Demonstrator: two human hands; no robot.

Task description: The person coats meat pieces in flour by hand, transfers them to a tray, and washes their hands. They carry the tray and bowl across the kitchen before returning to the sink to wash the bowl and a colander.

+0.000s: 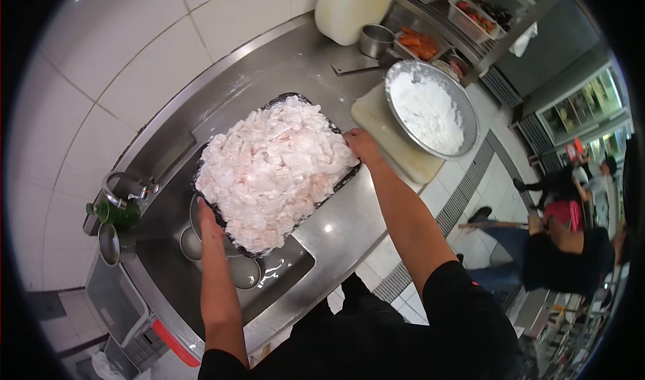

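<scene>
Both hands grip one dark tray [344,176] by opposite edges: the left hand [207,220] is closed on the rim at the end nearest the sink, the right hand [361,145] is closed on the rim at the end nearest the cutting board. Heaped on the tray, well above its rim, is a pile of pale pink, flour-coated meat pieces [272,168] that covers almost all of it, so only thin strips of the black edge show.

The tray sits tilted across the corner of a steel counter [336,235], with its left end over the sink basin [201,279]. Below that end, inside the basin, lie several round metal bowls [245,272], partly hidden by the tray and the left forearm. Just past the sink from the tray stands a curved tap [121,182] with a green fitting beside it.

On the other side of the tray, just beside the right hand, a pale cutting board [396,148] lies on the counter, and a wide metal bowl [463,108] of white flour [426,111] rests on it. Beyond that bowl from the tray are a small steel cup [375,40], a thick white round block [353,4] leaning at the wall, and baskets of orange and red food [418,43].

Well apart from the tray, on the tiled floor, another person in dark clothes [557,262] bends down.
</scene>
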